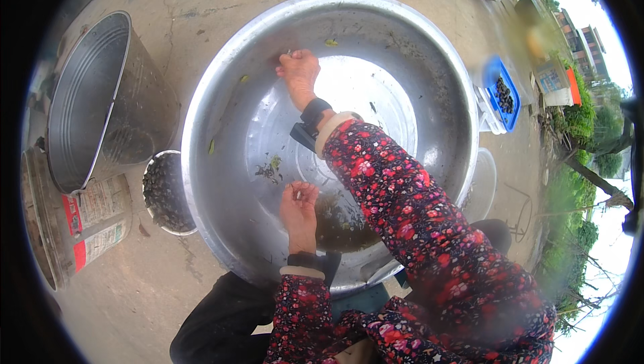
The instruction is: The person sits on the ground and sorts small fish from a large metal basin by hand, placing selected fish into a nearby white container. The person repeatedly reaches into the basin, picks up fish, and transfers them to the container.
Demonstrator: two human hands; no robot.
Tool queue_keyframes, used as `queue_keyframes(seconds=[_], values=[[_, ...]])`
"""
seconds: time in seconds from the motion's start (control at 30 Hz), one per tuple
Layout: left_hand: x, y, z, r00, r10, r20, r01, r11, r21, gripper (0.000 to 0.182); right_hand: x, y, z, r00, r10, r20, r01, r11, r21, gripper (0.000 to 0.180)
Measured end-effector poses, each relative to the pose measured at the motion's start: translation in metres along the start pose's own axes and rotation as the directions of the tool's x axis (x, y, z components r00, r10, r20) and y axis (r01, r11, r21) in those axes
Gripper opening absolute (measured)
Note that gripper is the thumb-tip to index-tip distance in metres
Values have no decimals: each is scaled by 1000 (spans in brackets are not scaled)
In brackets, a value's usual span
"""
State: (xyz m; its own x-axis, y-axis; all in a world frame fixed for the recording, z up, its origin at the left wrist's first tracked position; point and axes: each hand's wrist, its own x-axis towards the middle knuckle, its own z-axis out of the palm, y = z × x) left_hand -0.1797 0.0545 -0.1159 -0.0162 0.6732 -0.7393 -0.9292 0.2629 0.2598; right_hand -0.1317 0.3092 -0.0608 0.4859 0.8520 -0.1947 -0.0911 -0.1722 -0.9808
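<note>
A wide, shiny metal basin [332, 27] lies before me, with a little murky water [347, 228] pooled on its near side. My right hand [300, 74] is curled almost into a fist close to the basin's far left wall. Its fingertips are partly hidden, so I cannot tell what they grip. Closer to me, my left hand [301, 208] is palm up over the basin with fingers curled around a small pale piece [299, 196]. Beyond its fingertips lies a clump of dark plant scraps [270, 170]. A few green leaf bits [211, 146] cling to the basin wall.
Left of the basin are a metal bucket [143, 107], a labelled plastic pail [100, 218] and a white bowl [169, 194] of small dark shells, probably snails. At right stand a blue tray [503, 93] with similar dark pieces and a translucent tub [482, 183]. Plants border the concrete ground [151, 283].
</note>
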Motion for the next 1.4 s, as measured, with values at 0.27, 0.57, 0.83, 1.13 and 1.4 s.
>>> queue_keyframes(seconds=[0.27, 0.57, 0.83, 1.13, 1.4], values=[[-2, 2, -2, 1000, 4, 12, -4, 1000, -3, 16, 0, 7, -21, 991, 45, 122, -48, 999, 22, 6], [2, 2, -7, 1000, 14, 20, -14, 1000, 4, 16, 3, 6, 0, 995, -98, 32, 98, 995, -13, 13], [4, 2, -6, 1000, -2, -15, 2, 1000, 21, 15, 4, 4, 1, 984, -177, 7, 177, 979, -98, 16], [3, 2, -8, 1000, 9, -15, -9, 1000, 21, 14, 16, -6, -20, 983, 26, 184, -50, 990, 129, 25], [4, 0, -8, 1000, 0, 5, 0, 1000, 0, 16, 20, -13, -10, 996, 84, -3, -78, 933, 351, 18]])
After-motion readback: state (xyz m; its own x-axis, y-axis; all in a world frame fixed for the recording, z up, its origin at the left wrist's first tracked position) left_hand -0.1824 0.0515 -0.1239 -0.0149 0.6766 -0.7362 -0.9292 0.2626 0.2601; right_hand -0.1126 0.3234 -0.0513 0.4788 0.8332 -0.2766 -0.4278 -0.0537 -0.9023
